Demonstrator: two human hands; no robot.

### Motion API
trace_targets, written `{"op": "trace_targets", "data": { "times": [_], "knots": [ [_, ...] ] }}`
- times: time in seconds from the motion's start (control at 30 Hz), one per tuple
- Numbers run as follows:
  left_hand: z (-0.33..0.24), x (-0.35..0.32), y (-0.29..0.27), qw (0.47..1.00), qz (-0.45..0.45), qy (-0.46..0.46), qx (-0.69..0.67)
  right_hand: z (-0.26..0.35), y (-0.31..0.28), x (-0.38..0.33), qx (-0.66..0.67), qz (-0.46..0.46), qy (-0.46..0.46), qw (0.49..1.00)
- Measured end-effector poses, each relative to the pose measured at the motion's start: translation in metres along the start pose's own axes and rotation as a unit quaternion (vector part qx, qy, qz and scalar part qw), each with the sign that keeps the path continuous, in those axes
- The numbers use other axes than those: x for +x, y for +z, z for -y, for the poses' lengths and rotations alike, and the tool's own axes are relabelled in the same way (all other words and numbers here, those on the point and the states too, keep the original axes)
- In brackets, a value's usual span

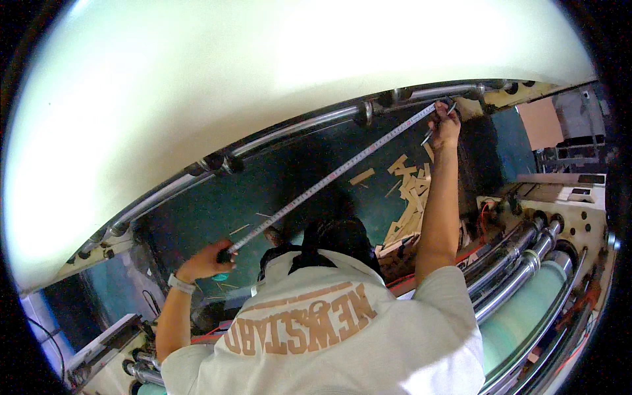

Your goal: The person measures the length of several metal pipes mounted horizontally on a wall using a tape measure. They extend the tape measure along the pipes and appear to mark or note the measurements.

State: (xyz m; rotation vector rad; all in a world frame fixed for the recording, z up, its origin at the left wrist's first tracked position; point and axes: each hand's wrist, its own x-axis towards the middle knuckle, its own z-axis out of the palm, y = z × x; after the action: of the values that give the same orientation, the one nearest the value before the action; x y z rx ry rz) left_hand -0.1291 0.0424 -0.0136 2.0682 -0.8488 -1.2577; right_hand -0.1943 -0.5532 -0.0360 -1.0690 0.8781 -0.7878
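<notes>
Neither of my hands shows in this view. Just below me a person in a white T-shirt (pixel 329 329) bends forward over a machine. Their hand at picture left (pixel 204 260), with a white wristband, grips the case end of a tape measure (pixel 336 174). Their other hand (pixel 444 125) holds the tape's far end up against the right end of a long metal shaft (pixel 296 128). The tape runs taut and diagonal between the two hands, just below the shaft.
A huge pale cylinder (pixel 263 72) fills the upper half. Chrome and pale green rollers (pixel 526 276) lie at the lower right. Several wooden scraps (pixel 408 191) are scattered on the dark green floor (pixel 217 204). A cardboard sheet (pixel 540 122) stands at the upper right.
</notes>
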Motion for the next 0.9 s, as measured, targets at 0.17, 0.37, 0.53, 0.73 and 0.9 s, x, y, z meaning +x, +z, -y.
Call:
{"op": "trace_targets", "data": {
  "times": [0.17, 0.37, 0.53, 0.73, 0.9],
  "knots": [
    [0.007, -0.009, 0.042, 0.995, -0.003, -0.098, -0.033, 0.003, -0.008, 0.0, 0.026, 0.017, -0.011, 0.999],
    [0.004, -0.011, 0.04, 0.996, -0.079, -0.032, 0.009, -0.003, -0.008, 0.0, 0.069, 0.032, 0.013, 0.997],
    [-0.002, -0.01, -0.004, 0.988, -0.131, -0.004, 0.082, -0.009, 0.018, -0.014, 0.026, 0.071, 0.025, 0.997],
    [-0.007, 0.031, -0.046, 0.975, -0.192, 0.009, 0.115, -0.036, 0.058, -0.036, 0.031, 0.086, -0.058, 0.994],
    [-0.011, 0.074, -0.069, 0.927, -0.297, 0.074, 0.218, -0.051, 0.066, -0.019, 0.049, 0.034, -0.172, 0.983]
  ]
}}
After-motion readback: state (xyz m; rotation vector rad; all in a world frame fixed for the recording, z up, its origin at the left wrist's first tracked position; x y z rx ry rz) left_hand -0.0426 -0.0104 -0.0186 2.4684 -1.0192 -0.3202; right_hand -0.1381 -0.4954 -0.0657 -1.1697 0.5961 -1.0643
